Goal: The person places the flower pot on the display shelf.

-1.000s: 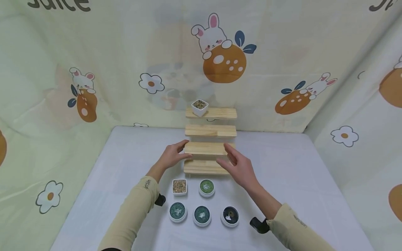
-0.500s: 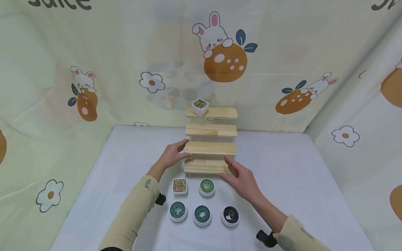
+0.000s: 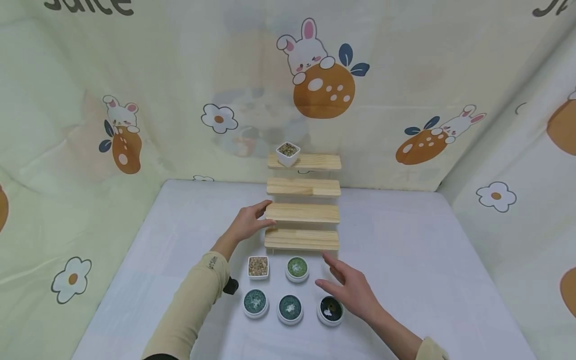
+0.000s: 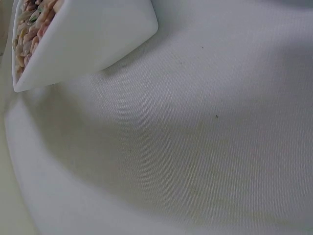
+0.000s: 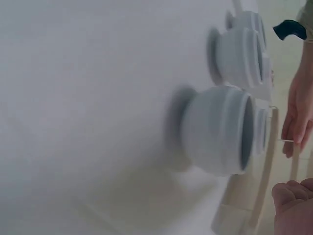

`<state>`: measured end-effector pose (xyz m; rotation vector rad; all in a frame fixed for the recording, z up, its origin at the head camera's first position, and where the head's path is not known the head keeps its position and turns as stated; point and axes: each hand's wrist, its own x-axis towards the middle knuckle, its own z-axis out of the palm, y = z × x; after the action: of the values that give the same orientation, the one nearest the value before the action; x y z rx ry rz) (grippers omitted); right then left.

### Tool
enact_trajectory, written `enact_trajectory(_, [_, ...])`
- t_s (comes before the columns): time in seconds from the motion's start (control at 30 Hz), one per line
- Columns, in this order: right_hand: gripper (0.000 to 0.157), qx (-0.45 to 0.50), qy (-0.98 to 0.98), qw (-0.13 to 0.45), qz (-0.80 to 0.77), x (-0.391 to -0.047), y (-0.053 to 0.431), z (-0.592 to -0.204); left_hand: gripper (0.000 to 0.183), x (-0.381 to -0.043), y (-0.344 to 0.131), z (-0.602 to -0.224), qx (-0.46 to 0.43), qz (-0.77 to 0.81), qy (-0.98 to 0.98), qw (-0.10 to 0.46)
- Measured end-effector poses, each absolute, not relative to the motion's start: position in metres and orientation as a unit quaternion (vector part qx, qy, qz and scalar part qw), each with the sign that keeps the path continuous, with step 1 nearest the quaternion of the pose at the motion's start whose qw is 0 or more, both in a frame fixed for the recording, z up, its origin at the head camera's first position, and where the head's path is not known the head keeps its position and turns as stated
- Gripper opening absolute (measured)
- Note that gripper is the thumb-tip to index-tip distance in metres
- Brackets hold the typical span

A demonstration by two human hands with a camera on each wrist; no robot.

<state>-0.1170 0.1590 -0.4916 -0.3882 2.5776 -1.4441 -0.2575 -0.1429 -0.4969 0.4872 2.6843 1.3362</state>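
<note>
A wooden tiered stand [image 3: 303, 213] rises at the table's back. My left hand [image 3: 245, 222] holds the left end of one of its lower boards, thumb at the front edge and fingers behind; the right wrist view also shows this hand [image 5: 299, 110] at the boards. My right hand [image 3: 353, 290] holds nothing, its fingers extended and thumb apart, in front of the stand's right end. It is nearest a round white pot with dark contents [image 3: 330, 309], partly overlapping it in the head view. A square white pot of gravel [image 3: 288, 154] sits on the top board's left end.
Before the stand are a square gravel pot [image 3: 258, 267] and round white pots with green contents: one behind [image 3: 297, 269], one front left [image 3: 255, 303], one front middle [image 3: 290, 309]. A printed curtain [image 3: 180, 100] hangs behind the white-covered table [image 3: 405, 250].
My right hand has drawn back from beside the stand's right end, toward me, to above the dark pot. My left hand stays at the board.
</note>
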Motion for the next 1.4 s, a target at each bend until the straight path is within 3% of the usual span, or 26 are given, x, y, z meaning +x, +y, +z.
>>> enact_trajectory(0.4, [0.075,-0.101,0.868,0.11,-0.474,-0.08,0.185,-0.544,0.075,-0.259,-0.144,-0.501,0.15,0.447,0.879,0.068])
enact_trajectory(0.73, [0.07,-0.129,0.884,0.045,-0.447,-0.069,0.191,-0.552,0.075,-0.261,-0.144,-0.5,0.139,0.449,0.88,0.072])
enact_trajectory(1.4, [0.066,-0.079,0.822,0.057,-0.56,-0.059,0.186,-0.569,0.075,-0.26,-0.142,-0.498,0.134,0.453,0.878,0.073])
